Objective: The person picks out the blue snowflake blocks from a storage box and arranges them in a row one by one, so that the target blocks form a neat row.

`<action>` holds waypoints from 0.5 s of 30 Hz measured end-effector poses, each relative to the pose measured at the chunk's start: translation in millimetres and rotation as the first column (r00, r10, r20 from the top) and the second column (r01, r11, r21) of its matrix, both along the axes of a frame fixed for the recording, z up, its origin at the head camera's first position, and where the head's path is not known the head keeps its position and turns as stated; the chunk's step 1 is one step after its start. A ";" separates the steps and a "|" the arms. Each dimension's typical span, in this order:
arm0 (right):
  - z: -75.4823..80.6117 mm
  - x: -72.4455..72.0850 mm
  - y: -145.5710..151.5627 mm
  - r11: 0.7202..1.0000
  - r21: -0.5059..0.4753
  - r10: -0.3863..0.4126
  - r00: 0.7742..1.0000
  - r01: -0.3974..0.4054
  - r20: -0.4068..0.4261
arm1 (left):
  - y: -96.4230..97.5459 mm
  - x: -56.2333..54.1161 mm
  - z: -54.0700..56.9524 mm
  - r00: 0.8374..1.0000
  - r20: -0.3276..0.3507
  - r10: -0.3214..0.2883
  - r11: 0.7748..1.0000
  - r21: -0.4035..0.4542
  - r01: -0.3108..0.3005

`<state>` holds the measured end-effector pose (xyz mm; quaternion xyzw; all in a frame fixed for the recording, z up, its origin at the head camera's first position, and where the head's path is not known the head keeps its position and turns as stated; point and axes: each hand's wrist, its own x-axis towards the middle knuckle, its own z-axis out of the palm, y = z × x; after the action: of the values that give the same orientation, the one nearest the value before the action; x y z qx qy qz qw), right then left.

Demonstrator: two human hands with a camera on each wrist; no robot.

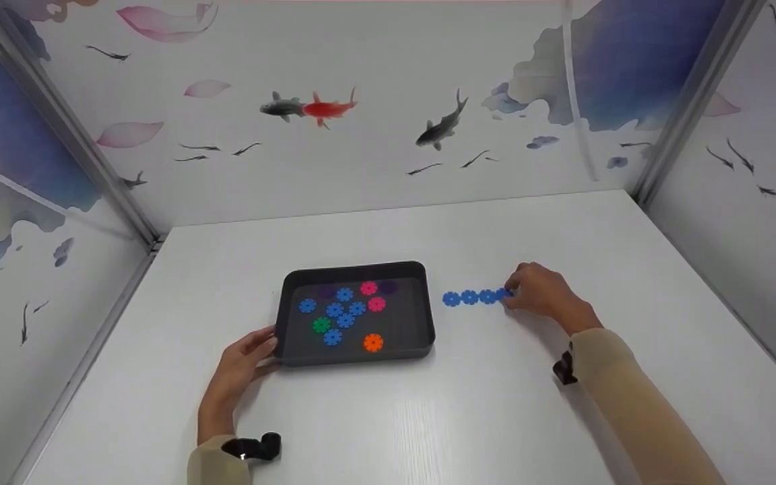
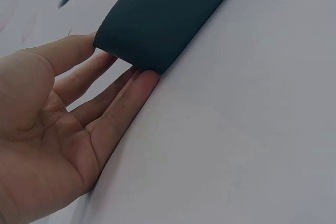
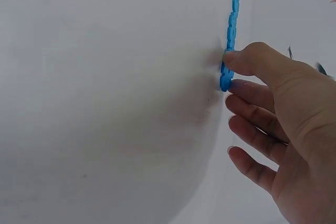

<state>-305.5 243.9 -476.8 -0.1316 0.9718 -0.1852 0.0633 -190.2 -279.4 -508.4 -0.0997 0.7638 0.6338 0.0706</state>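
A row of several linked blue notched plastic discs (image 1: pixel 470 297) lies to the right of a black tray (image 1: pixel 422 316). My right hand (image 1: pixel 543 291) pinches the disc at the row's right end between thumb and forefinger; the other fingers curve loosely below, as the right wrist view shows. In that view the blue chain (image 3: pixel 231 30) appears edge-on. At the tray's near left corner, my left hand (image 1: pixel 240 367) holds the side, thumb at the rim and fingers low against the wall (image 2: pixel 152 24). Part of the end disc is hidden behind my right fingers.
Loose discs lie in the tray: several blue ones (image 1: pixel 345 320), a green one (image 1: pixel 321 325), an orange one (image 1: pixel 373 343) and two pink ones (image 1: pixel 376 304). Walls with painted fish (image 1: pixel 442 128) enclose the white table (image 1: pixel 388 411) at the back and sides.
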 end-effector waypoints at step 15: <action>-2.0 1.5 2.0 0.998 -0.058 -0.021 1.000 0.020 -0.003 | 1.7 -0.3 -0.2 1.000 -0.019 0.005 1.000 0.026 -0.005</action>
<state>-304.0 245.9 -478.7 -0.1237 0.9674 -0.2137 0.0557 -190.5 -277.7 -508.7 -0.0947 0.7558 0.6449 0.0632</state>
